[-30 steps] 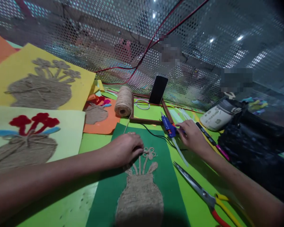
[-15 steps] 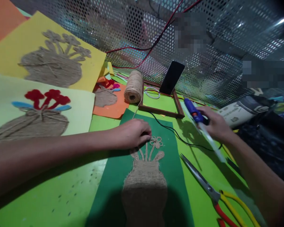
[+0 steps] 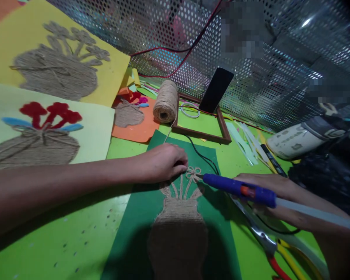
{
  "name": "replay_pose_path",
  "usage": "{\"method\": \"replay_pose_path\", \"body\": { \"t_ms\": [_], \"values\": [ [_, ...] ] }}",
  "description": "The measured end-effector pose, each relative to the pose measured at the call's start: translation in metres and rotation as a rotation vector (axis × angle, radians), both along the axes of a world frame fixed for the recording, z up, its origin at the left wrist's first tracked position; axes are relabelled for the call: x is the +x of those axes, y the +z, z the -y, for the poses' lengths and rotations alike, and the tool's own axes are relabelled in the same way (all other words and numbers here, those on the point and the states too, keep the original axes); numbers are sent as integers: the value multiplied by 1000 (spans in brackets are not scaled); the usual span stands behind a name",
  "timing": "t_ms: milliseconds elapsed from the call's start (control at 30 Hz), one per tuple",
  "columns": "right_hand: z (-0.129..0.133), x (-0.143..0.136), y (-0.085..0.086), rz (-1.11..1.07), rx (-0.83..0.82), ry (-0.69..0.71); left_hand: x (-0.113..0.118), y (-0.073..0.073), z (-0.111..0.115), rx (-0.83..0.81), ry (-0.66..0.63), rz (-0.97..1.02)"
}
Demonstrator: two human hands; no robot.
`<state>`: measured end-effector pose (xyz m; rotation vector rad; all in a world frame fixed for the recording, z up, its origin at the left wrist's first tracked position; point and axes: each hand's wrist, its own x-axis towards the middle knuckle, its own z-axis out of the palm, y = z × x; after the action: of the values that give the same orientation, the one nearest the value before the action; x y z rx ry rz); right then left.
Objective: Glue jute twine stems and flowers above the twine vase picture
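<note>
My right hand [image 3: 268,194] grips a blue hot glue gun [image 3: 236,186] with a clear glue stick poking out its back. Its nozzle points left and meets a small twine flower [image 3: 194,174] on the green sheet [image 3: 140,217]. Below that flower, twine stems rise from a twine-covered vase shape [image 3: 179,217]. Beside the flower, my left hand [image 3: 169,163] rests with fingers pinched together; jute twine runs from behind it to the spool [image 3: 166,102]. What the fingertips hold is mostly hidden, seemingly the twine's end.
Scissors [image 3: 259,233] with red and yellow handles lie partly under my right hand. Behind are a brown wooden frame [image 3: 202,136], a leaning phone [image 3: 216,90], a marker [image 3: 272,160] and a bottle [image 3: 299,138]. Finished twine-vase cards, one yellow [image 3: 111,39], lie at left. Perforated metal stands behind.
My right hand has brought the glue gun left and down from beside the wooden frame, turning its nozzle to the twine flower. The left hand stays nearly in place.
</note>
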<state>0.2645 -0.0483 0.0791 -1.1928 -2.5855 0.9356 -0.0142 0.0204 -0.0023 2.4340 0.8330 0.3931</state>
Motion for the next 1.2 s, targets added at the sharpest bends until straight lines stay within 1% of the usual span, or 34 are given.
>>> {"method": "replay_pose_path", "body": {
  "t_ms": [100, 200, 367, 567, 700, 833, 967, 1100, 1200],
  "values": [
    [-5, -5, -6, 1, -97, 73, 0, 2, 1, -17, 4, -13],
    [-6, -6, -11, -36, -90, 98, 0, 1, 1, -11, -2, -18],
    [-7, -9, -16, -40, -92, 100, 1, 0, 1, -14, 0, -27],
    [-9, -7, -21, -34, -87, 79, 1, 2, 1, -18, 3, -38],
    [-8, -2, -24, -23, -34, 69, 1, 2, 2, -28, 8, -44],
    [-6, 1, -24, -6, 15, 54, 1, 3, 2, -14, 16, -37],
    [-6, 0, -22, 12, 4, 67, 2, 4, 2, -14, 9, -49],
    [-7, 0, -24, 1, -16, 69, 2, 4, 2, -31, 5, -58],
    [-6, 0, -26, -18, 26, 60, 2, 4, 2, -31, 1, -49]
  ]
}}
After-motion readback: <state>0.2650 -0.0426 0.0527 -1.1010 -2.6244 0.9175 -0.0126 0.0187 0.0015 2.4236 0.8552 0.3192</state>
